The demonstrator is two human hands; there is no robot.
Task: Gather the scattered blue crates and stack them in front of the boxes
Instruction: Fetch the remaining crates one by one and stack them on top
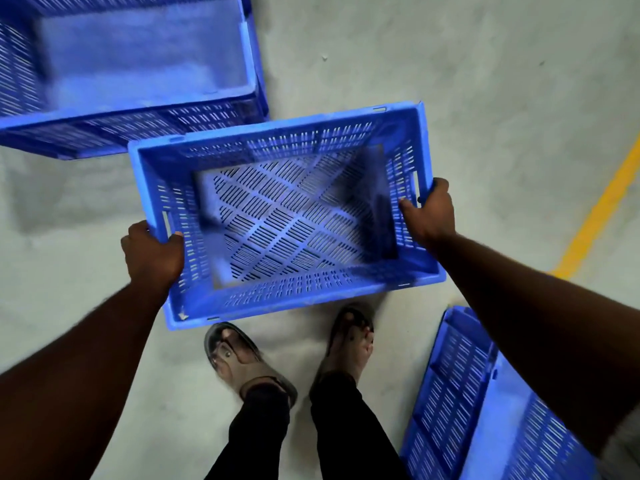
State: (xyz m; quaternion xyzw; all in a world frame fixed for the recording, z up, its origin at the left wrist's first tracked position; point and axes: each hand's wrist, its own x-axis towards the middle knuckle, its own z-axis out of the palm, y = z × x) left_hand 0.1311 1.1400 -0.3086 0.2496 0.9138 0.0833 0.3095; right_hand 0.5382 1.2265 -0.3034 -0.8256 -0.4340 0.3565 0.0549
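An empty blue slotted crate (287,216) hangs in front of me above the floor, its open top facing up. My left hand (152,254) grips its left short rim, thumb inside the wall. On the opposite short rim, my right hand (431,211) grips beside the handle slot. A second blue crate (138,57) with a solid bottom stands at the upper left, just beyond the held one. A third blue crate (485,410) lies at the lower right, partly hidden by my right forearm.
Grey concrete floor (485,98) spreads to the right and behind. A yellow painted line (599,209) curves along the right edge. My two sandalled feet (294,358) stand just below the held crate. No boxes are in view.
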